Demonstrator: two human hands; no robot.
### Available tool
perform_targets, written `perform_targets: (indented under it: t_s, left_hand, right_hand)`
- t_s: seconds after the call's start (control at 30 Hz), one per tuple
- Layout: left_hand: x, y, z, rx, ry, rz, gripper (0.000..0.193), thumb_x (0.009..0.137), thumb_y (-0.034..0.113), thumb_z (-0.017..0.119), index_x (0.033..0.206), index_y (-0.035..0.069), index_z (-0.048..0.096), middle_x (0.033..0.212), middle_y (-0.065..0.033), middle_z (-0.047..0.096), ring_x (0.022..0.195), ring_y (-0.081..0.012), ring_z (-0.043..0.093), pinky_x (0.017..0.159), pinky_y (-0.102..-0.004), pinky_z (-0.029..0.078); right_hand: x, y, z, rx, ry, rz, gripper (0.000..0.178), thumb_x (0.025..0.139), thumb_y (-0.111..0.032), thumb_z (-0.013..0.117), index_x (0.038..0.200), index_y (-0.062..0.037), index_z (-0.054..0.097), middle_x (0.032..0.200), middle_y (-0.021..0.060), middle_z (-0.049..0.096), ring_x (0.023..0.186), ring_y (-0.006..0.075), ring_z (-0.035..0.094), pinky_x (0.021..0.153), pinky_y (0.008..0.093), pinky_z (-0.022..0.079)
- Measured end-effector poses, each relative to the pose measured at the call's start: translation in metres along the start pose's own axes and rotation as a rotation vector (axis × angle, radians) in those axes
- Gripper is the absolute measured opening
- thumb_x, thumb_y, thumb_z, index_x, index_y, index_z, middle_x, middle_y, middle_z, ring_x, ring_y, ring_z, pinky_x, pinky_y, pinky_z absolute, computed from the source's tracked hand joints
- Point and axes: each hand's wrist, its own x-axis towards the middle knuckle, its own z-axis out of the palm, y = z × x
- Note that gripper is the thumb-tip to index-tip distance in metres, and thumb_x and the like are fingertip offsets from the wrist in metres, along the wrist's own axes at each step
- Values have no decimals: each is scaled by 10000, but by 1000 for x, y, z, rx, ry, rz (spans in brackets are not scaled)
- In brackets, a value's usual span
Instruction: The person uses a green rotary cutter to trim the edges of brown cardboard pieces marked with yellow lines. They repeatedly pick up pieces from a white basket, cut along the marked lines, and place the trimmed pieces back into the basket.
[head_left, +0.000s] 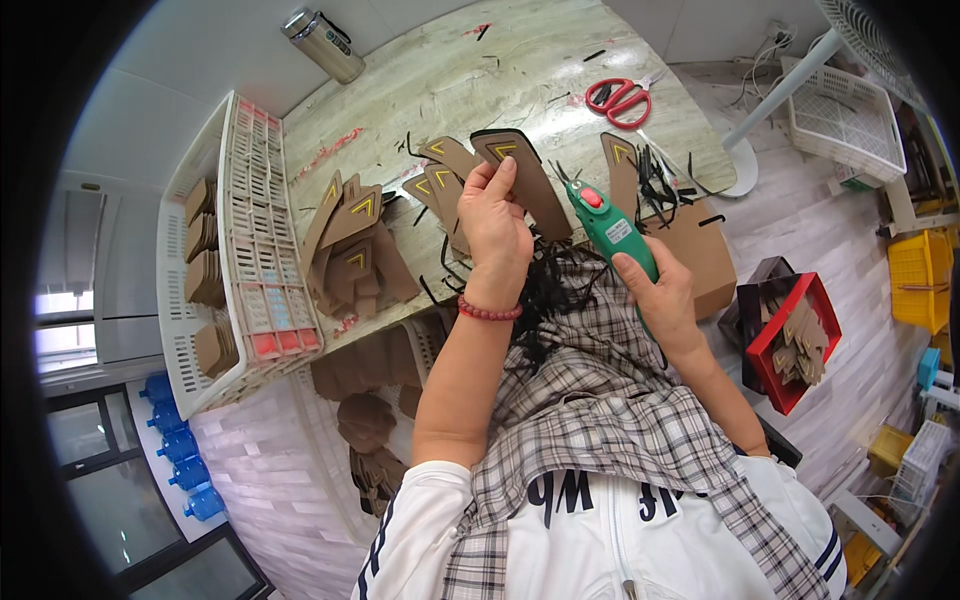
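Around the hands (497, 228): black strips (656, 188), red scissors (613, 107), apparently a fan (784, 90).

Left forearm (467, 385) bare, extended forward, inclined slightly rightward. Left hand (497, 225) raised, closed in pinch, fingers bent. Right forearm (722, 392) bare, angled forward and leftward. Right hand (662, 297) closed in grip, thumb extended, remaining fingers largely hidden. Hands apart, left farther forward.

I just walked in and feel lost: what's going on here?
The person's left hand holds a yellow-marked brown piece. The right hand grips a green handheld tool, its tip close beside that piece. More brown pieces lie piled to the left, and red-handled scissors lie farther back.
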Motion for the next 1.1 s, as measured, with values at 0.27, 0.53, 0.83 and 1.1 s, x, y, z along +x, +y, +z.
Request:
perform_targets:
  t_s: [0.27, 0.53, 0.83, 1.1]
  left_hand:
    - [-8, -11, 9, 5, 8, -33, 56, 858, 40, 643, 881, 36, 591, 799, -29, 643, 660, -102, 584, 608, -233, 477]
    - [-17, -11, 7, 95, 9, -75, 40, 851, 27, 644, 846, 27, 605, 768, -24, 640, 628, -84, 563, 587, -212, 458]
    - [-24, -12, -4, 205, -51, -55, 68, 838, -9, 637, 904, -25, 643, 817, -48, 665, 685, -92, 597, 626, -215, 484]
    - [-20, 3, -8, 387, -133, 116, 120, 874, 19, 597, 955, -55, 647, 856, -31, 661, 713, -62, 577, 660, -200, 476]
  right_hand:
    - [-1, -4, -1, 22, 1, -3, 393, 867, -300, 673, 1087, 19, 604, 691, 6, 582, 612, 55, 498, 550, 232, 421]
    - [0, -6, -2, 37, -5, -12, 397, 871, -302, 668, 1091, 21, 601, 681, -3, 572, 561, 41, 465, 504, 219, 395]
    - [1, -13, -5, 68, -27, 7, 382, 868, -302, 671, 1071, 15, 607, 682, -11, 556, 545, 39, 465, 488, 214, 390]
    - [-1, -10, -10, 66, -79, 21, 415, 866, -304, 672, 1123, 14, 601, 702, -16, 563, 561, 40, 467, 502, 211, 392]
